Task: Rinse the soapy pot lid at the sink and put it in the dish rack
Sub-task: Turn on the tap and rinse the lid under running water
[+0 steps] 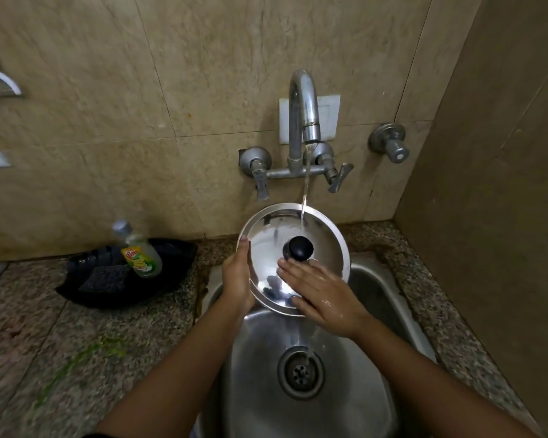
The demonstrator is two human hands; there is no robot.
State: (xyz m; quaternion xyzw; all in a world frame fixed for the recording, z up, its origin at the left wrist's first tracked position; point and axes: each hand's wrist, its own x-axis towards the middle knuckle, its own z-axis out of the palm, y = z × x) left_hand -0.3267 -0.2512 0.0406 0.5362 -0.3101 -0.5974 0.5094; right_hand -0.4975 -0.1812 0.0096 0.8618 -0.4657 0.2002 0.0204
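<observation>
A round steel pot lid (323,235) with a black knob (300,247) is held tilted over the steel sink (373,289), its top face toward me. Water runs from the tap (304,115) onto the lid's upper part and drains off below. My left hand (237,276) grips the lid's left rim. My right hand (323,295) lies flat and wet on the lid's lower face, fingers spread just under the knob. No dish rack is in view.
A black tray (178,273) on the granite counter left of the sink holds a dish-soap bottle (138,251) and a dark scrub pad (103,278). The sink drain (300,373) sits below the hands. A tiled wall rises behind; a side wall stands close on the right.
</observation>
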